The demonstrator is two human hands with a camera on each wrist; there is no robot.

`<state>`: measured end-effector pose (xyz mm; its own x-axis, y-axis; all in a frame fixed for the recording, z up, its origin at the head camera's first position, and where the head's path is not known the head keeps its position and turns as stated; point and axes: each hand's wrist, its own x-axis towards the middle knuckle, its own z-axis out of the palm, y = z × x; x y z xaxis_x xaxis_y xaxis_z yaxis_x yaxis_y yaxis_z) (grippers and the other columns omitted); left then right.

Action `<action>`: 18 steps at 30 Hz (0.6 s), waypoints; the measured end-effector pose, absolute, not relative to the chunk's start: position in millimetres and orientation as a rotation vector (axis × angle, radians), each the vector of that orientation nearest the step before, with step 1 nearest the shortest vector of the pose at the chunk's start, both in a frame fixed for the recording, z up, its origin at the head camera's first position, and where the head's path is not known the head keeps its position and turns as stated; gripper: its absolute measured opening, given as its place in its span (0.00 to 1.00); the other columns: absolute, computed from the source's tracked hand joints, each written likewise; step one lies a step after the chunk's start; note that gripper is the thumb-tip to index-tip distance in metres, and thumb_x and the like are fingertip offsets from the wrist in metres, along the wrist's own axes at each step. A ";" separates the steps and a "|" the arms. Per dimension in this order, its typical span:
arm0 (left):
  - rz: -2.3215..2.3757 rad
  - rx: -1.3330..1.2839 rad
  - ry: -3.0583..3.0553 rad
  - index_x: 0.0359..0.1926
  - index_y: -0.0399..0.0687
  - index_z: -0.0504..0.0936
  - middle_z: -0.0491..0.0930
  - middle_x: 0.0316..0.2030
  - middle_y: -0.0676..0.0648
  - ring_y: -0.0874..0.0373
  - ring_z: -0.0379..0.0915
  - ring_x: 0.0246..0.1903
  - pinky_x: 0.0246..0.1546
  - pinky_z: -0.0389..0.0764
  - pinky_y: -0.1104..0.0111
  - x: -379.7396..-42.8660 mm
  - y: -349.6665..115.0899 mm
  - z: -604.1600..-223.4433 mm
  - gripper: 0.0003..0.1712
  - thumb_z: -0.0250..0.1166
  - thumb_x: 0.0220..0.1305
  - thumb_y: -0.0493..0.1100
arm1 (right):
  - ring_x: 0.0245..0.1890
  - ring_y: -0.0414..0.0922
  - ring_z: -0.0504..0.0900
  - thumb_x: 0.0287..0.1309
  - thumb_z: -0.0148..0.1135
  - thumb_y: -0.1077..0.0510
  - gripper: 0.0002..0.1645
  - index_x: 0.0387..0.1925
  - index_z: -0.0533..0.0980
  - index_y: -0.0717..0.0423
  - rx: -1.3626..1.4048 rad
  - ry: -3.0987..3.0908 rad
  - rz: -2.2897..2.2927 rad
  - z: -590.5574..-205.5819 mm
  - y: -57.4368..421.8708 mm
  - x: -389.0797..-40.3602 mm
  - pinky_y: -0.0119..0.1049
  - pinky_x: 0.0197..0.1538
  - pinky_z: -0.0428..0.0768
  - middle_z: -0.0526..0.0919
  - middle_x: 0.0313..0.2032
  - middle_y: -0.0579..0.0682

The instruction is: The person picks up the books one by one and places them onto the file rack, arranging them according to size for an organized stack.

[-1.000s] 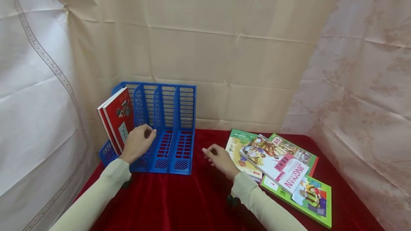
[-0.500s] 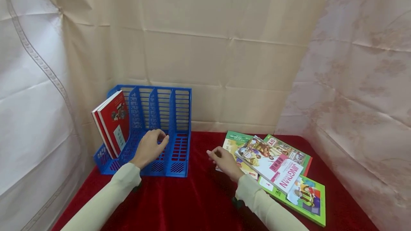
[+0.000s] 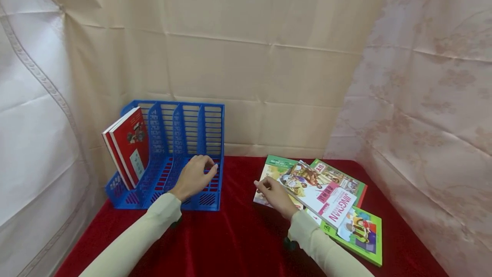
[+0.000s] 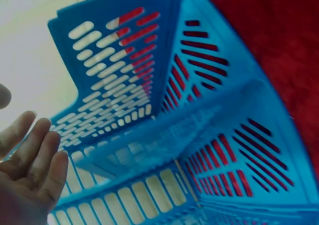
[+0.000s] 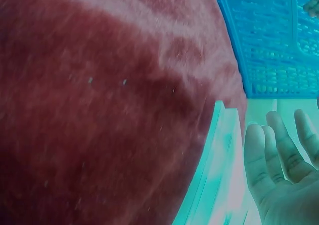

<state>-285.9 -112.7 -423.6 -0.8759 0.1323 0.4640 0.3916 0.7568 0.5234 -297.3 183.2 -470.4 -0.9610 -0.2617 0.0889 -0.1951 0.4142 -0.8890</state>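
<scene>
While both pale sleeves (image 3: 130, 240) extend over red cloth (image 3: 234, 234), the right hand (image 3: 277, 198) is at the left side of a loose pile, fingers loosely bent and slightly spread; contact with the pile cannot be told. Pile: bright-green book (image 3: 374, 240) nearest, white-and-pink book (image 3: 320, 195) slanting on top, green-headed book (image 3: 278, 161) at left, illustrated book (image 3: 353, 185) behind. Left hand (image 3: 195, 176): fingers relaxed, close together, thumb apart, at the right half of a blue rack (image 3: 201, 127). Two red books (image 3: 130, 140) stand in its leftmost compartment. Behind: beige curtain (image 3: 215, 67).
</scene>
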 end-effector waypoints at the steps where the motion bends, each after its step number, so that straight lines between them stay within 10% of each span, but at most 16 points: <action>1: -0.884 -0.406 -2.556 0.45 0.48 0.83 0.82 0.42 0.51 0.52 0.76 0.46 0.46 0.79 0.56 -286.8 -110.5 -423.4 0.13 0.60 0.75 0.52 | 0.40 0.55 0.81 0.73 0.58 0.40 0.23 0.40 0.77 0.57 -0.414 2.585 -1.621 -471.1 184.6 -297.5 0.45 0.35 0.83 0.84 0.41 0.58; 18: -0.906 -0.549 -2.562 0.45 0.46 0.84 0.82 0.43 0.50 0.51 0.77 0.47 0.47 0.80 0.59 -285.1 -60.3 -427.5 0.11 0.62 0.74 0.47 | 0.36 0.48 0.80 0.73 0.61 0.46 0.17 0.40 0.78 0.57 -0.291 2.635 -1.597 -475.7 214.1 -295.8 0.41 0.32 0.82 0.85 0.38 0.52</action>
<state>-285.1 -60.3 -427.5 -0.8570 0.2357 0.4583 0.4714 0.7179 0.5122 -295.8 214.1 -475.7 -0.9813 -0.1838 0.0571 -0.1357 0.4503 -0.8825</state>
